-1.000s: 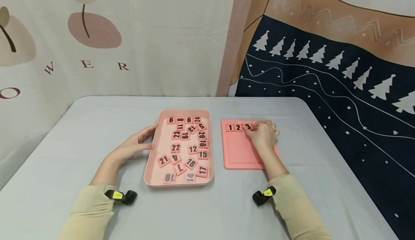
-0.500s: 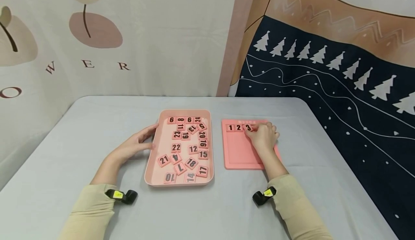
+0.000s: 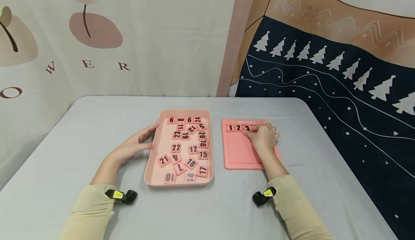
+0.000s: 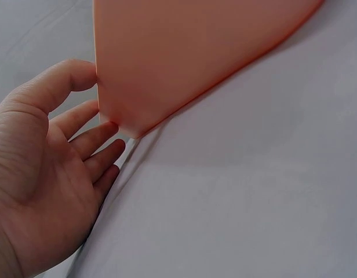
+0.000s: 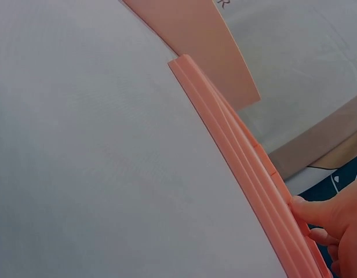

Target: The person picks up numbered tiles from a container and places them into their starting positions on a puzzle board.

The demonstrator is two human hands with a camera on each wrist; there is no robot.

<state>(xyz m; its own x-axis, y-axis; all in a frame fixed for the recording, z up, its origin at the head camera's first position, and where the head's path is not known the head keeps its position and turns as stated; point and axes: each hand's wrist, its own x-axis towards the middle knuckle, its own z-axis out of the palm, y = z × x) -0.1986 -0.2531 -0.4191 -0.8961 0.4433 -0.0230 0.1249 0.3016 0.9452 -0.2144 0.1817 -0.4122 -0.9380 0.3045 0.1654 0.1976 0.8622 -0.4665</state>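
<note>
My right hand (image 3: pixel 264 137) is over the pink number board (image 3: pixel 240 153), thumb and index finger at the right side of the tile marked 3 (image 3: pixel 247 128). That tile lies in the top row, beside the tiles marked 2 (image 3: pixel 238 127) and 1 (image 3: pixel 230 127). In the right wrist view the thumb (image 5: pixel 303 208) is at the board's edge and the tile is hidden. My left hand (image 3: pixel 134 144) touches the left side of a pale pink tray (image 3: pixel 155 150). Its fingers are loosely bent in the left wrist view, with tips at the tray wall (image 4: pixel 167 63).
Several number tiles lie scattered in the tray, some turned sideways or upside down, such as the 22 (image 3: pixel 176 147) and the 17 (image 3: pixel 202 171). A pale cloth covers the table (image 3: pixel 194 214). Printed curtains (image 3: pixel 162 52) hang behind and to the right.
The tile marked 3 was tilted and has straightened, shifting slightly left toward the 2, with the right thumb moving along with it. The left hand and tray have stayed put.
</note>
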